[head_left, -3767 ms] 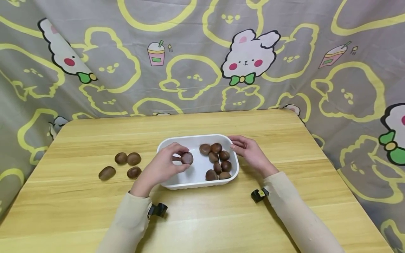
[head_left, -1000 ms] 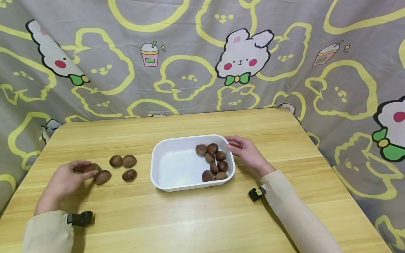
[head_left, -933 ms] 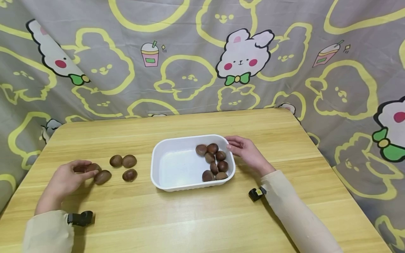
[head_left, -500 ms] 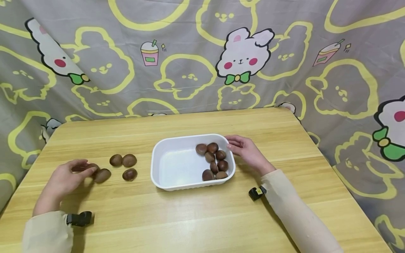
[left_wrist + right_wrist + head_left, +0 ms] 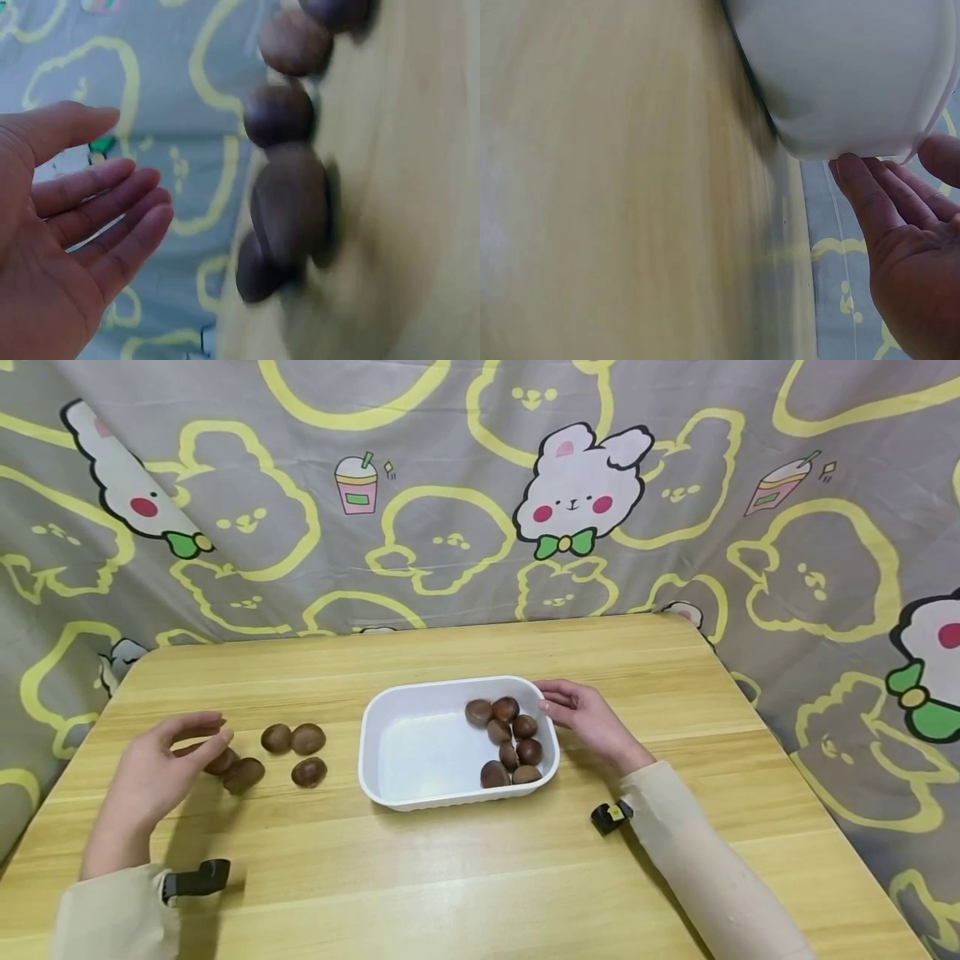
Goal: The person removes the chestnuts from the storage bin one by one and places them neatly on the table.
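Note:
My left hand (image 5: 161, 768) hovers at the left of the table, thumb and fingers apart. Just beside it lie two brown chestnuts, one partly behind the thumb and a nearer chestnut (image 5: 243, 775) touching it. In the left wrist view the left hand (image 5: 82, 202) shows a bare palm, apart from the blurred chestnuts (image 5: 289, 206). At the white tray (image 5: 405, 797), my right hand (image 5: 588, 718) holds the right end, thumb at the rim and fingers against the outer wall. Several chestnuts (image 5: 528, 752) sit in the tray's right part.
Between the left hand and the tray, three more chestnuts (image 5: 307, 739) lie on the wooden table (image 5: 465, 877). A patterned cloth (image 5: 442, 435) hangs behind the table and along both sides. Both wrists wear small black cameras (image 5: 198, 878).
My left hand carried a chestnut from the tray to the left of the table, set it beside another, then let go and lifted slightly. The right hand stays at the tray.

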Action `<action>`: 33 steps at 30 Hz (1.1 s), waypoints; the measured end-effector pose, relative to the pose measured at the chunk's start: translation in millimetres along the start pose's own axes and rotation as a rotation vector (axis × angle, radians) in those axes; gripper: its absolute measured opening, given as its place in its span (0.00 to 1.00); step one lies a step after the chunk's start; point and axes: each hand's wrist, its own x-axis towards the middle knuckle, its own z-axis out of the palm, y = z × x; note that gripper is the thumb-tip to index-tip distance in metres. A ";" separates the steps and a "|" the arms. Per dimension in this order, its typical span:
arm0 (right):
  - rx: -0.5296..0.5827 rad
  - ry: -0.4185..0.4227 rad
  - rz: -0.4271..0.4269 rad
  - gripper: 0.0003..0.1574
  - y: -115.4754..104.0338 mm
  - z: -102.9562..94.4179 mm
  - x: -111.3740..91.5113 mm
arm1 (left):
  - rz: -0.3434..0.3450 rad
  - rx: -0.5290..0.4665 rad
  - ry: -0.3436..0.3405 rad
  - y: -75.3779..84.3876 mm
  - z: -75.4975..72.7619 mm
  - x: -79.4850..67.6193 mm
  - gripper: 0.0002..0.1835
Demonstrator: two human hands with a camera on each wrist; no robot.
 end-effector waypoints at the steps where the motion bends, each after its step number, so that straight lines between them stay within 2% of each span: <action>1: -0.002 0.000 0.001 0.25 -0.1 0.1 -0.1 | 0.012 -0.027 0.002 4.9 1.4 -0.8 0.32; 8: -0.009 0.007 0.003 0.25 -1.2 0.4 -0.9 | 0.162 -0.227 -0.045 45.3 19.7 -3.3 0.23; 14: -0.011 0.001 0.006 0.25 -1.2 0.5 -0.8 | 0.249 -0.365 -0.108 72.1 40.6 -3.2 0.21; 17: -0.010 0.002 0.004 0.25 -0.5 -0.1 -1.0 | 0.268 -0.443 -0.150 84.9 52.8 -2.1 0.20; 23: 0.001 0.004 0.004 0.25 1.3 -0.7 -0.6 | 0.315 -0.467 -0.247 106.7 77.9 4.2 0.18; 33: 0.005 0.003 0.003 0.26 1.3 0.8 0.2 | 0.378 -0.544 -0.467 137.6 132.2 8.4 0.16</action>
